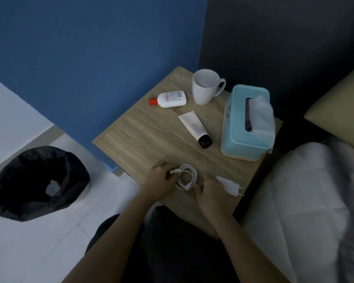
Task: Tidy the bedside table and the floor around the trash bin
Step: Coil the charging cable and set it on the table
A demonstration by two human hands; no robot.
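Observation:
A coiled white charger cable (187, 177) lies at the front edge of the wooden bedside table (143, 131). My left hand (158, 183) pinches the cable's loose plug end on the coil's left side. My right hand (212, 194) grips the coil's right side, and the white plug adapter (230, 185) sits against its knuckles on the table. Further back lie a white bottle with a red cap (170, 99) and a white tube with a black cap (195, 128), both on their sides. A white mug (204, 86) stands upright at the back.
A light blue tissue box (243, 123) stands on the table's right side. A trash bin (39, 182) with a black bag stands on the white tiled floor to the left, a crumpled white scrap inside it. A bed with a pillow (307, 201) borders the table's right.

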